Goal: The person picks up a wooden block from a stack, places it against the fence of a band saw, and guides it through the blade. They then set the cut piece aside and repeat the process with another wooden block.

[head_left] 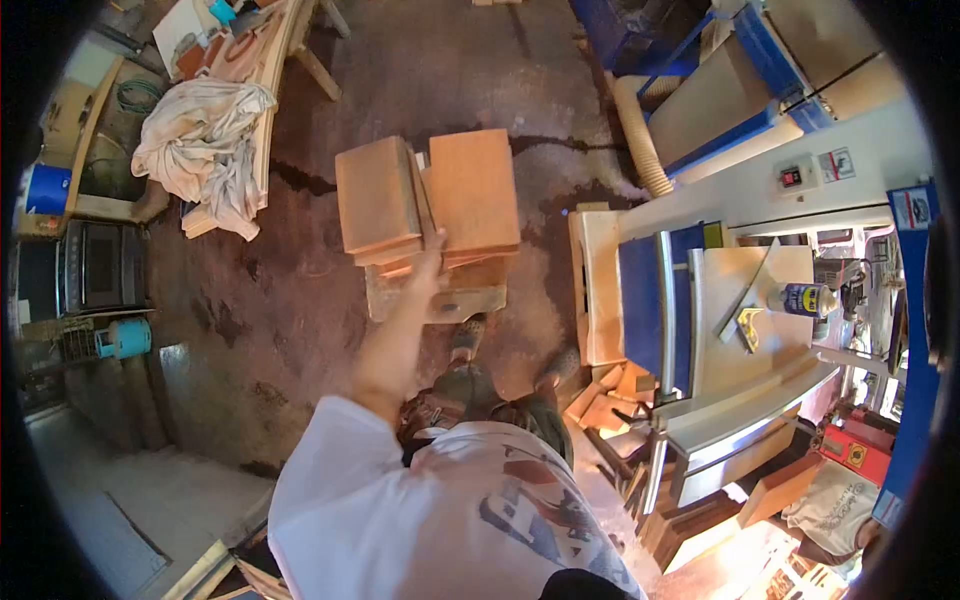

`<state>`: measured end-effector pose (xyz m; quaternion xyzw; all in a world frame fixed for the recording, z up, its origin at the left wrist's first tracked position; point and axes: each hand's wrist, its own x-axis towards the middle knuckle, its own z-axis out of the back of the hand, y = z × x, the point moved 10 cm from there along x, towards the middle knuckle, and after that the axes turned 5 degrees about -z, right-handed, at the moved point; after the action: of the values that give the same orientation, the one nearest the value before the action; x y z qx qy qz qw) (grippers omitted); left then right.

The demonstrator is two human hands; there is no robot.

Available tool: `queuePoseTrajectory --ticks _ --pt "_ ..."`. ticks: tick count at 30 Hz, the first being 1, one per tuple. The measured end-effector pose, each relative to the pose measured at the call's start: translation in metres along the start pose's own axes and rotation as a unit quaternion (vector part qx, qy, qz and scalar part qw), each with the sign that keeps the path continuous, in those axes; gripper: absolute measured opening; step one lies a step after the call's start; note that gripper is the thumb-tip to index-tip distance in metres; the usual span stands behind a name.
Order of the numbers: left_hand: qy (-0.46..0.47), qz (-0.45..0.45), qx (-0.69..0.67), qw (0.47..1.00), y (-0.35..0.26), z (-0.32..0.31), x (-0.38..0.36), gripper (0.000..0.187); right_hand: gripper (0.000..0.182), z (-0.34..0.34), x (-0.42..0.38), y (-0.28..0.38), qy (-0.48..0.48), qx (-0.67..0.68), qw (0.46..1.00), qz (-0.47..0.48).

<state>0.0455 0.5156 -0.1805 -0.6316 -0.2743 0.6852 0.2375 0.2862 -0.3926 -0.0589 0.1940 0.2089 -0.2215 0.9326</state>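
My left hand [430,264] reaches down to two stacks of wooden boards on a low base. Its fingers are closed at the near end of a narrow wooden board [424,200], which stands on edge and tilted in the gap between the stacks. The left stack [377,195] and the right stack [472,190] are topped by flat, reddish-brown boards. Beneath them, part of the wooden base [470,303] shows near my shoe. My right hand is out of view.
To the right stands a machine table [740,350] holding a spray can [805,299] and a square [745,328]. Wood offcuts [612,405] lie below it. A bench at upper left carries a crumpled cloth [200,145]. A ribbed hose [640,135] runs down at upper right.
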Motion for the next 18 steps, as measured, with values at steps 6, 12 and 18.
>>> queuePoseTrajectory --ticks 6,12,18 --pt "-0.205 -0.072 -0.089 0.972 0.003 0.05 -0.005 0.101 0.053 -0.057 -0.06 -0.079 0.13 0.002 0.991 -0.028" --pt "-0.089 -0.294 0.167 0.937 -0.101 0.162 0.095 0.084 0.06 -0.044 -0.154 0.046 0.169 0.138 0.962 -0.167" --pt "-0.104 -0.248 0.274 0.923 -0.112 0.162 0.084 0.067 0.058 -0.063 -0.131 0.067 0.18 0.138 0.967 -0.121"
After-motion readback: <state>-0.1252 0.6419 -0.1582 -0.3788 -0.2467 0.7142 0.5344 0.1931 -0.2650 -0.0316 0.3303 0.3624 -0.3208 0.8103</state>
